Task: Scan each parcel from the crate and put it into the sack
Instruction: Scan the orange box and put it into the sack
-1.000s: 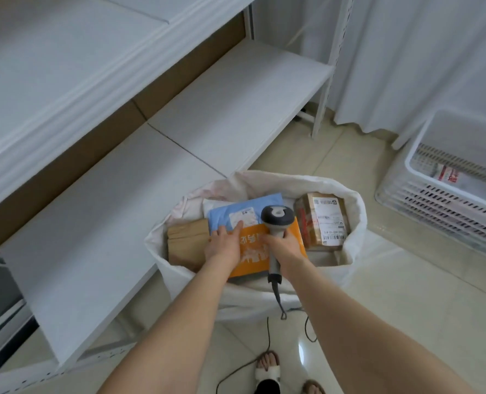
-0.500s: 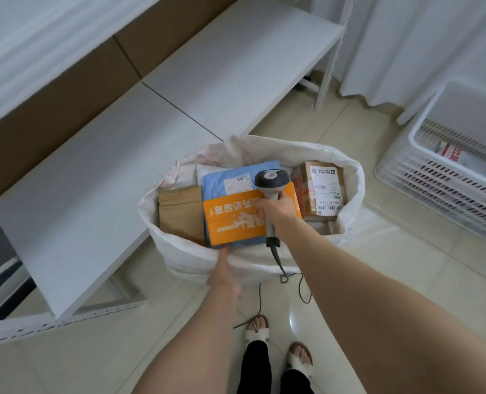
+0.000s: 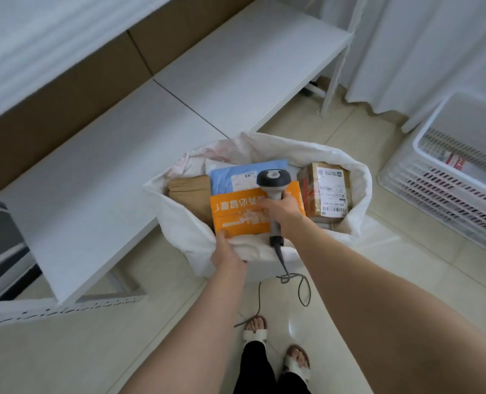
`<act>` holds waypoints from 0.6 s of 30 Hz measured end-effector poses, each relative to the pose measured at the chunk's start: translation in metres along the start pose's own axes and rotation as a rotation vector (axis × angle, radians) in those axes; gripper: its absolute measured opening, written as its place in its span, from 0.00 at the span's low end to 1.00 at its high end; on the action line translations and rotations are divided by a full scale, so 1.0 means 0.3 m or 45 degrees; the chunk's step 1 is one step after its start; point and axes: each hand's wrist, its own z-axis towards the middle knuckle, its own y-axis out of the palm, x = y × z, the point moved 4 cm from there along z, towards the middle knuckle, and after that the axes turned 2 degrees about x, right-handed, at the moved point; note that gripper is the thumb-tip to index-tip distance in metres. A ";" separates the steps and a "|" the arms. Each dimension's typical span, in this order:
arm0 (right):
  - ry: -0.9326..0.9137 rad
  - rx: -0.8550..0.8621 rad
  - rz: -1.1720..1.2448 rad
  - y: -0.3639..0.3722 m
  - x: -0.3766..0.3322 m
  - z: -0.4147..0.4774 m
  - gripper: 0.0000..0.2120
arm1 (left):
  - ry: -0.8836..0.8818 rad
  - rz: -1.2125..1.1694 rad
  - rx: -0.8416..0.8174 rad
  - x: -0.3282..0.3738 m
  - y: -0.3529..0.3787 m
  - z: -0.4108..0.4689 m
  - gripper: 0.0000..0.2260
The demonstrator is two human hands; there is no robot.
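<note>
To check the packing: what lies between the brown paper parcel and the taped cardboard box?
Head view: a blue mailer and, over it, an orange envelope lie between them; the right hand holds the scanner above.

A: Ctr frame: sack [image 3: 192,234] white, faint pink smears on far rim.
B: Inside, orange parcel [image 3: 236,220] w/ white print. Light-blue mailer [image 3: 224,177] above it.
A: Left of those, brown paper pkg [image 3: 190,191], plain. Right: brown box [image 3: 307,177], white label, black barcode, red print.
B: And scanner [image 3: 273,180], dark grey head, pale handle. Far right, crate [image 3: 435,180], white, slotted.
</note>
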 end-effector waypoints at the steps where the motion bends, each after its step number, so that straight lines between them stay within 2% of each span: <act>1: 0.010 -0.018 -0.009 -0.004 -0.007 -0.018 0.18 | 0.016 -0.013 0.012 0.025 0.008 -0.029 0.08; 4: 0.071 -0.071 0.037 -0.029 -0.027 -0.068 0.11 | 0.049 -0.042 0.023 0.089 0.024 -0.101 0.10; 6: 0.107 -0.116 0.078 -0.050 -0.049 -0.103 0.14 | 0.046 -0.034 0.015 0.109 0.035 -0.145 0.10; 8: 0.114 -0.181 -0.020 -0.076 -0.073 -0.135 0.17 | 0.053 0.020 0.000 0.113 0.044 -0.192 0.10; 10: 0.121 -0.227 -0.142 -0.102 -0.097 -0.170 0.14 | 0.123 0.152 0.018 0.117 0.044 -0.219 0.11; 13: 0.186 -0.283 -0.119 -0.105 -0.115 -0.221 0.15 | 0.191 0.308 0.070 0.124 0.030 -0.253 0.12; 16: 0.187 -0.306 -0.076 -0.069 -0.137 -0.245 0.18 | 0.139 0.319 0.006 0.129 0.027 -0.266 0.10; 18: 0.164 -0.337 -0.069 -0.036 -0.165 -0.247 0.13 | 0.085 0.316 -0.062 0.149 0.030 -0.262 0.09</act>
